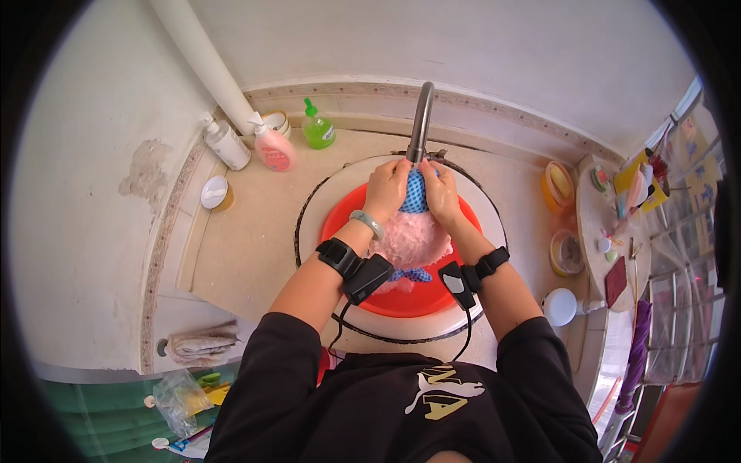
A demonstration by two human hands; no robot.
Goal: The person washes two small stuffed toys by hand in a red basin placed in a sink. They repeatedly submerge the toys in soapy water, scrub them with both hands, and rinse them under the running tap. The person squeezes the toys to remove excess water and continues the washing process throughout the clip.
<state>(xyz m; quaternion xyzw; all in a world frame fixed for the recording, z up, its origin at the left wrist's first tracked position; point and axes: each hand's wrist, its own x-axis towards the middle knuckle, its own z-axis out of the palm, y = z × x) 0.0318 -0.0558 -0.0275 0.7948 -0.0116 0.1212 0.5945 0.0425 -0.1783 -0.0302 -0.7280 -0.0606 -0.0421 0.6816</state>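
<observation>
Directly under the faucet (422, 121), my left hand (387, 188) and my right hand (441, 191) grip opposite sides of a blue checked fabric part (414, 194). It joins a wet-looking pink fluffy body (412, 238), apparently a plush toy. A blue checked bow (413, 275) shows at the lower end of the pink body. Below my hands is a red plastic basin (405, 304), set in a round white sink (330, 185). Whether water is running cannot be seen. My palms and the fabric under my fingers are hidden.
On the left counter stand a white pump bottle (227, 144), a pink pump bottle (274, 149), a green soap bottle (318, 128) and an open jar (217, 194). At right are an orange container (558, 184), a round tub (566, 253) and a white-lidded jar (559, 307).
</observation>
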